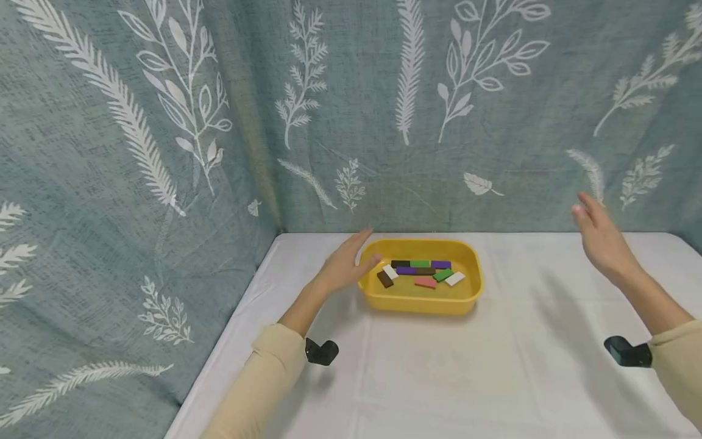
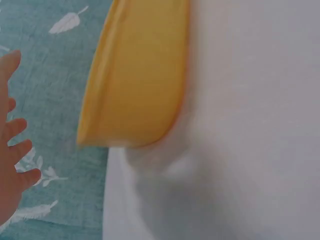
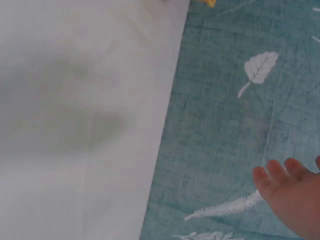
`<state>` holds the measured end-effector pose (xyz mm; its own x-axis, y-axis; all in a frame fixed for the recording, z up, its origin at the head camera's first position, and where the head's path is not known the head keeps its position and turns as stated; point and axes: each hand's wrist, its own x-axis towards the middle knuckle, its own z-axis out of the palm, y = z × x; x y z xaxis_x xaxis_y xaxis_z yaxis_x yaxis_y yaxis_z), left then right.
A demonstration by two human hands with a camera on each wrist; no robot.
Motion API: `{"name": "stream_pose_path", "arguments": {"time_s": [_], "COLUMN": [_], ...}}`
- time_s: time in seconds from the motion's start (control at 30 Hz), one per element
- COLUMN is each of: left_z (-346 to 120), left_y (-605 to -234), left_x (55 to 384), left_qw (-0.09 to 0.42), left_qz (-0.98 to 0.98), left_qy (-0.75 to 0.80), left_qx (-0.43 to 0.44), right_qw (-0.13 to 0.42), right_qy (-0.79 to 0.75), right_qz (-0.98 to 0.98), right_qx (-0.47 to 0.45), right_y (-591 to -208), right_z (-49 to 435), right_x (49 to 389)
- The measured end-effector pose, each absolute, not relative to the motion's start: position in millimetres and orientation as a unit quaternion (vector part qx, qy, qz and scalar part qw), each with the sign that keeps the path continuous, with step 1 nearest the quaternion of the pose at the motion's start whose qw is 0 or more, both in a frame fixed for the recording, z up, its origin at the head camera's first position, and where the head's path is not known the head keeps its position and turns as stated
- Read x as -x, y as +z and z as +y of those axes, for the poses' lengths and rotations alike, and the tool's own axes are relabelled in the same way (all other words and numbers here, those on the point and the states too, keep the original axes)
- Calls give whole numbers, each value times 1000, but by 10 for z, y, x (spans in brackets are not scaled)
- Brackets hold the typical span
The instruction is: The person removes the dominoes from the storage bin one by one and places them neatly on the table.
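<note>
A yellow plastic tub (image 1: 422,305) stands on the white table, with several small flat rectangular blocks inside in black, green, purple, brown, white and pink. Among them are a pink block (image 1: 425,282) at the front and a dark brown block (image 1: 385,279) at the left. Fingers extended, my left hand (image 1: 344,263) hovers by the tub's left end; whether it touches the rim cannot be told. In the left wrist view the tub's outer wall (image 2: 140,75) appears, apart from the hand (image 2: 10,150). My right hand (image 1: 606,244) is raised well to the right, fingers straight, holding nothing.
A white cloth (image 1: 439,372) covers the table. Behind and to the left hangs a blue-green curtain (image 1: 356,110) with white leaf prints, meeting the table's back edge. Small black devices sit at the left wrist (image 1: 322,352) and the right wrist (image 1: 627,352).
</note>
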<state>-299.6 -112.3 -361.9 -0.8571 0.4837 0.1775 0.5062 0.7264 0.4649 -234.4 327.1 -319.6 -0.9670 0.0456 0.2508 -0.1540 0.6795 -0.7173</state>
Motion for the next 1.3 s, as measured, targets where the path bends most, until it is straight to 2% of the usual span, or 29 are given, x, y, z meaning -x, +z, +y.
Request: {"name": "stream_pose_path", "arguments": {"time_s": [0.2, 0.37, 0.53, 0.67, 0.97, 1.3], "left_z": [-1082, -1077, -1073, -1077, -1091, -1074], "left_y": [-3871, -4007, -4101, -4157, -4233, -4302], "left_x": [2915, 2840, 2795, 2781, 2791, 2775], "left_qw": [15, 20, 17, 20, 31, 39], "left_qz": [-924, -918, -907, -902, -893, -884], "left_qy": [-247, -265, -288, -303, -342, -371], "left_qx": [291, 295, 308, 305, 290, 282], "right_qw": [94, 16, -69, -131, -190, -235], "right_qy": [483, 665, 840, 923, 943, 913], "right_qz": [-869, -742, -527, -348, -263, -334], "right_qx": [-61, -88, -110, -102, -71, 4], "right_y": [-3360, -3492, -3578, -3615, -3679, -3681], "right_z": [3197, 3190, 3154, 3093, 2806, 2135], "right_x": [2226, 2141, 2080, 2056, 2069, 2325]}}
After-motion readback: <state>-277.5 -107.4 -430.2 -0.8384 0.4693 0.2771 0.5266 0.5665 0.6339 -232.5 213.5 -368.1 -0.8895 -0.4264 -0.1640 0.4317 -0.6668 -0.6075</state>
